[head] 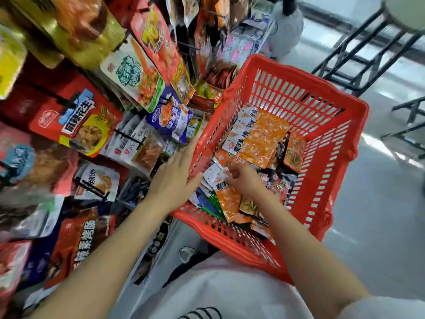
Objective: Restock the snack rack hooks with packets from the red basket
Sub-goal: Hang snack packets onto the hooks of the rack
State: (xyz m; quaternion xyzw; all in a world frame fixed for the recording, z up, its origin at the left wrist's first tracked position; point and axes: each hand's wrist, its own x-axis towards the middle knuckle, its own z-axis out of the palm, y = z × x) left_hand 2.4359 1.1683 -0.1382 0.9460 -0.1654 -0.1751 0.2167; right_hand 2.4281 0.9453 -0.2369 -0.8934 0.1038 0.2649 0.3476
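The picking step was in hand: the right hand (243, 180), fingers curled, pinched at glossy foil packets (257, 139) in the slotted plastic basket (322, 125). The left hand (177, 176), fingers straight, steadied its left rim. Next, I judge, came lifting one toward a hook (128, 139) at left.

The red slotted plastic basket (299, 93) has a smooth, slightly shiny moulded surface. The orange and white snack packets (257, 137) lying in it are glossy plastic film that catches the light, as are the many coloured foil-like packets on the rack (147, 72), which hang from thin black metal hooks (128, 137). The pale floor (379, 203) looks smooth and reflective, the black stool frame (358, 58) looks like painted metal, and the white garment (218, 291) is matt cloth.
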